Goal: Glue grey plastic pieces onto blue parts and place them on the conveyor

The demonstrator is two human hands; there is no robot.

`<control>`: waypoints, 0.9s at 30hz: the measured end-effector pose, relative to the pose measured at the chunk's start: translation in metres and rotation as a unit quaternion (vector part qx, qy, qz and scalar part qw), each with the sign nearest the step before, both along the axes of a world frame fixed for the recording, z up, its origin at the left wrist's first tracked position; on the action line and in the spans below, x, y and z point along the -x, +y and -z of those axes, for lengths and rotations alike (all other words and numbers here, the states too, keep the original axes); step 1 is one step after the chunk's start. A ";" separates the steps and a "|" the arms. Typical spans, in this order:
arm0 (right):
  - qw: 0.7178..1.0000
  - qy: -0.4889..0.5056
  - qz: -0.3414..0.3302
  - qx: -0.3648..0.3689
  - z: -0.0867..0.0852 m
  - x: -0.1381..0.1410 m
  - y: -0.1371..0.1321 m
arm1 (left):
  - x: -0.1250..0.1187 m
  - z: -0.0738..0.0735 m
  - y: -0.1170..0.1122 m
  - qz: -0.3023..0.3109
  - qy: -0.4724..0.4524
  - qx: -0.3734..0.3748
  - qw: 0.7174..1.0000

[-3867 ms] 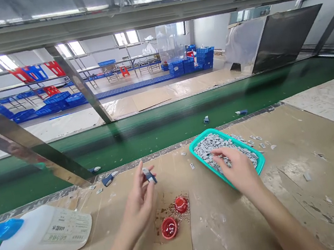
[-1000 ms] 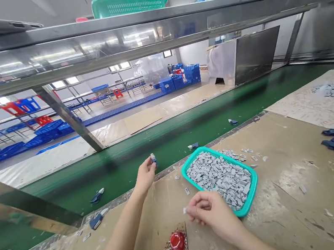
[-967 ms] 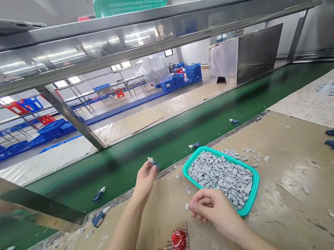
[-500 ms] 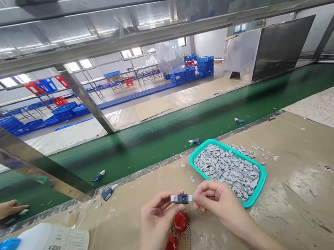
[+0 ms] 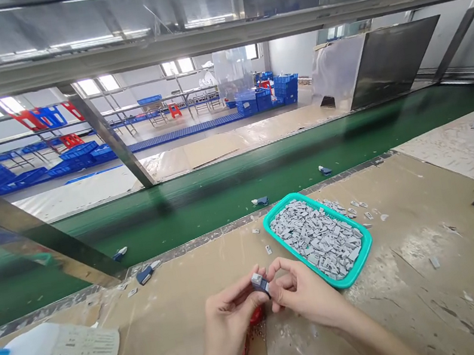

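Small navy-and-grey plastic part (image 5: 259,283) is held above the work bench (image 5: 424,316) between both hands, the left hand (image 5: 233,317) gripping it with closed fingers while the right hand (image 5: 304,290) presses in from the other side, fingers curled narrowly around it. Just beside the right hand sits a teal plastic tray (image 5: 368,240) heaped with grey pieces (image 5: 317,237); a red cap (image 5: 256,318) shows beneath the left hand.

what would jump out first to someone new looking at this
The bright teal tray heaped with small grey pieces stands out first, right of centre on the cardboard-covered bench. At bottom centre, the left hand and right hand hold a small blue-and-grey part between them. Beyond runs a green conveyor belt, with stacked blue crates far back.
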State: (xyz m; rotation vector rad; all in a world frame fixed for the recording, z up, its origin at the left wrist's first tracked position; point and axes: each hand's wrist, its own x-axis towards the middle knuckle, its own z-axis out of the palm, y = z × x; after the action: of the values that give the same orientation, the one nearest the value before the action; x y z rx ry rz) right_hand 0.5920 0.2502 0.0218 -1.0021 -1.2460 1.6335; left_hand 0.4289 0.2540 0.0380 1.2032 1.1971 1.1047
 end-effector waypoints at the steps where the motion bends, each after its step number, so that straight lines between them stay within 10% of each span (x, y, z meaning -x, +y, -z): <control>1: 1.000 0.003 -0.008 -0.004 -0.001 0.001 0.000 | 0.000 0.001 0.000 0.002 -0.002 0.002 1.000; 11: 0.986 -0.107 0.080 -0.098 -0.010 -0.013 0.007 | -0.002 0.001 0.002 0.104 0.001 0.003 0.995; 15: 0.872 -0.388 0.228 -0.193 -0.002 -0.055 0.025 | 0.017 0.008 0.017 0.069 0.085 -0.069 0.992; 19: 0.785 -0.558 0.209 -0.171 0.013 -0.072 0.038 | 0.047 0.011 0.053 0.023 0.195 -0.122 0.973; 27: 0.769 -0.581 0.227 -0.141 0.018 -0.055 0.049 | 0.073 0.023 0.152 -0.022 0.458 -0.189 0.869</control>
State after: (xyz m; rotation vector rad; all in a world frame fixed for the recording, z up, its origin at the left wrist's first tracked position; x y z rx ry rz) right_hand 0.6466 0.2990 0.0033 -2.0259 -1.7124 0.2851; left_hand 0.3561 0.4061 0.0150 2.1514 1.7519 0.8077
